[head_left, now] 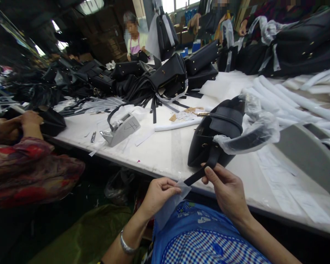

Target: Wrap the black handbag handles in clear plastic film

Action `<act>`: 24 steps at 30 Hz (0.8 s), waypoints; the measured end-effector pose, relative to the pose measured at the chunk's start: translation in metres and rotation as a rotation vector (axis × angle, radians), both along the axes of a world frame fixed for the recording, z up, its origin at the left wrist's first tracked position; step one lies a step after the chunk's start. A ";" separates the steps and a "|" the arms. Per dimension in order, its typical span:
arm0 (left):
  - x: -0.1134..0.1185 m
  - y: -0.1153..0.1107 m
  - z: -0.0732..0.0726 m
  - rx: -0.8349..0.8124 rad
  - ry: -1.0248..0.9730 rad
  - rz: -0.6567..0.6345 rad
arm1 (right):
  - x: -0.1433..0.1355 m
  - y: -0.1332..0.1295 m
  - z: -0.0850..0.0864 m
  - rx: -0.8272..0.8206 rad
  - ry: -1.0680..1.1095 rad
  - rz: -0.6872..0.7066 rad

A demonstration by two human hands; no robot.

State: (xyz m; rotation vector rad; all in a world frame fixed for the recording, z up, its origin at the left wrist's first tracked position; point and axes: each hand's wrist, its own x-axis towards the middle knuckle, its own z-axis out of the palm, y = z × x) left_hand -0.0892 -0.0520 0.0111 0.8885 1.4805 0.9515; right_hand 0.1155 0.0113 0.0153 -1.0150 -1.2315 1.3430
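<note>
Low in the middle of the frame, the left hand (161,194) has its fingers pinched on a thin white sheet (166,211), at the end of a black strap (195,177). The right hand (228,189) has its fingers clamped on that strap. The black bag (222,126) sits on the white surface (159,150), right of the middle.

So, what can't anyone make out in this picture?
In the head view:
- Where the strap ends: covered by the white sheet and left hand.
- The handled bag's far side: hidden by the bag itself.
- Large grey tape dispenser: cut off by the right edge.
- Neighbour's patterned clothing: cut off by the left edge.
</note>
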 end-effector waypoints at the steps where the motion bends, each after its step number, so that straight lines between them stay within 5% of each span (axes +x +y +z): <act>1: 0.000 0.000 0.000 -0.005 -0.009 0.002 | 0.000 0.000 0.000 0.000 -0.003 0.002; 24: 0.028 0.010 0.003 0.082 -0.184 0.046 | 0.000 0.001 0.014 0.016 -0.216 0.025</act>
